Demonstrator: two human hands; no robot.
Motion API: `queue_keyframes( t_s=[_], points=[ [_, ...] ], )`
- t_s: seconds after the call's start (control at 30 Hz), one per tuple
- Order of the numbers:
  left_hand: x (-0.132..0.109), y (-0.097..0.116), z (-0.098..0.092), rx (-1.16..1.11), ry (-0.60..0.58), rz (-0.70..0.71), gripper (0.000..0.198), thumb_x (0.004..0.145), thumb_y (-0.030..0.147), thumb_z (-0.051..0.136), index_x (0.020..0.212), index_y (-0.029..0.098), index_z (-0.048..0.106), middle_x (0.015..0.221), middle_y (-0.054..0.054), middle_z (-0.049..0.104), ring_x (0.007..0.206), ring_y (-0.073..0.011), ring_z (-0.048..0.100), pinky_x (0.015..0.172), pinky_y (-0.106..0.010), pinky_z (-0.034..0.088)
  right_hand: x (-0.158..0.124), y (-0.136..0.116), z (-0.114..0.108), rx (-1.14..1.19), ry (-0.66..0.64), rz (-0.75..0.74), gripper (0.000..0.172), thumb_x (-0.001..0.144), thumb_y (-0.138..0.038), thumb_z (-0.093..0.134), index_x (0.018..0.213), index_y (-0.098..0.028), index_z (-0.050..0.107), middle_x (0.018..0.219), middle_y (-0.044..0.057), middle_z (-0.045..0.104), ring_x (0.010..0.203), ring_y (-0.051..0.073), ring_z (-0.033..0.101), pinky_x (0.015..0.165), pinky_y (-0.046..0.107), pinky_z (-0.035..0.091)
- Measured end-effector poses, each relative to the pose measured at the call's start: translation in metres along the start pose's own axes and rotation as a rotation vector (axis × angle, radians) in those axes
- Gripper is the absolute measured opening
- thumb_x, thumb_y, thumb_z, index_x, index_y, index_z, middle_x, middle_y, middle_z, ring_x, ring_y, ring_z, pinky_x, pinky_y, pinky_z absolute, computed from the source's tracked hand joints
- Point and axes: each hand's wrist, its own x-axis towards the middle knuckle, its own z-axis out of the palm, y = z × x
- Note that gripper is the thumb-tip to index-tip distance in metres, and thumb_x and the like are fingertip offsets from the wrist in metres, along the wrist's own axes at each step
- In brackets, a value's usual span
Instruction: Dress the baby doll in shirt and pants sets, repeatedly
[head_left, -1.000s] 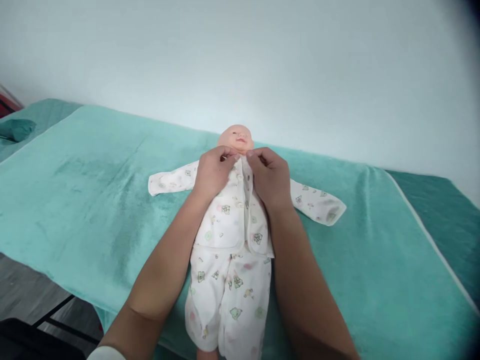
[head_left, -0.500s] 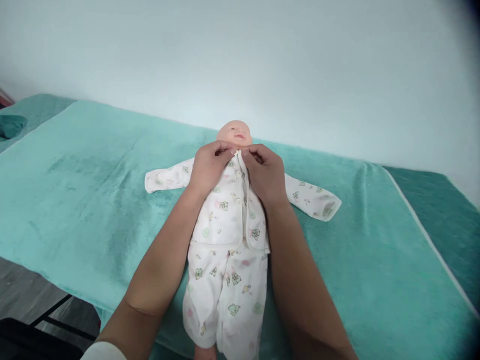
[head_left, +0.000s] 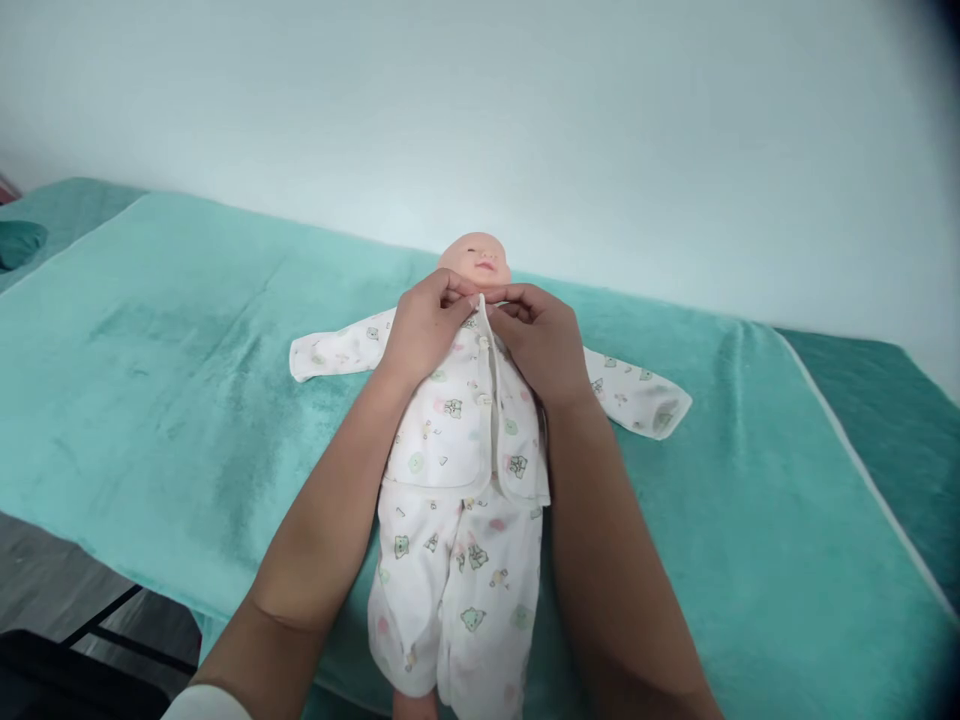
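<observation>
A baby doll (head_left: 478,256) lies on its back, dressed in a white printed baby jacket (head_left: 442,440) and matching trousers (head_left: 427,590). At the jacket's neckline, just below the doll's chin, both hands meet. My left hand (head_left: 427,325) pinches one front edge of the jacket between thumb and fingers. My right hand (head_left: 544,335) pinches the opposite front edge close beside it. Below my fingers the jacket front hangs apart in a narrow gap, with fasteners along one edge. Both sleeves stretch outward; what lies directly under my fingertips is partly hidden.
A green plush cover (head_left: 165,380) spreads over the bed under the doll. Behind it rises a pale wall (head_left: 480,120). At the lower left, a black object (head_left: 67,680) and a dark metal bar (head_left: 142,650) stand beside the bed's edge.
My right hand has shifted slightly to the right, still at the collar. The view has also moved a little. Both hands keep their pinch on the jacket.
</observation>
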Motion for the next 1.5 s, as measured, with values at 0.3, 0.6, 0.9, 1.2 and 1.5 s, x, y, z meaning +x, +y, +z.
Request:
queue_keyframes(
  t_s=[0.3, 0.6, 0.9, 1.2, 1.5],
  points=[
    [-0.001, 0.006, 0.002, -0.039, -0.014, -0.099, 0.009, 0.09, 0.017, 0.068, 0.096, 0.022, 0.065, 0.072, 0.005, 0.064, 0.062, -0.0109, 0.056, 0.064, -0.028, 0.044, -0.001, -0.005, 0.0, -0.081, -0.048, -0.061, 0.014, 0.08, -0.021, 0.073, 0.093, -0.023, 0.071, 0.1, 0.001, 0.073, 0.081, 0.014, 0.061, 0.081, 0.034, 0.052],
    [-0.001, 0.007, -0.004, -0.325, -0.08, -0.192, 0.015, 0.087, 0.009, 0.067, 0.096, 0.02, 0.062, 0.076, 0.002, 0.066, 0.068, -0.0104, 0.06, 0.072, -0.027, 0.049, -0.005, 0.003, 0.002, -0.037, -0.093, -0.116, 0.032, 0.079, -0.02, 0.071, 0.11, -0.027, 0.065, 0.115, 0.001, 0.068, 0.083, 0.014, 0.061, 0.081, 0.034, 0.053],
    [-0.021, -0.004, -0.002, 0.053, 0.08, 0.026, 0.013, 0.084, 0.009, 0.066, 0.089, 0.02, 0.069, 0.095, 0.0, 0.069, 0.076, -0.0119, 0.057, 0.08, -0.03, 0.048, -0.044, 0.005, 0.013, -0.189, 0.124, -0.225, 0.027, 0.087, -0.03, 0.066, 0.111, -0.028, 0.056, 0.118, 0.003, 0.061, 0.092, 0.017, 0.059, 0.081, 0.035, 0.053],
    [-0.048, 0.008, -0.017, 0.086, -0.139, 0.162, 0.01, 0.091, 0.016, 0.067, 0.082, 0.02, 0.069, 0.089, -0.001, 0.064, 0.085, -0.0141, 0.057, 0.08, -0.03, 0.045, -0.093, -0.003, 0.014, -0.344, 0.189, -0.172, 0.024, 0.088, -0.041, 0.073, 0.1, -0.025, 0.06, 0.098, 0.003, 0.064, 0.087, 0.019, 0.059, 0.081, 0.037, 0.051],
    [-0.047, 0.009, -0.017, 0.134, -0.154, 0.111, 0.006, 0.088, 0.015, 0.071, 0.086, 0.021, 0.071, 0.098, -0.002, 0.063, 0.09, -0.0152, 0.056, 0.085, -0.032, 0.046, -0.073, 0.002, 0.004, -0.122, 0.173, -0.056, 0.013, 0.088, -0.037, 0.071, 0.088, -0.023, 0.07, 0.08, -0.001, 0.067, 0.074, 0.016, 0.057, 0.07, 0.031, 0.049]
  ],
)
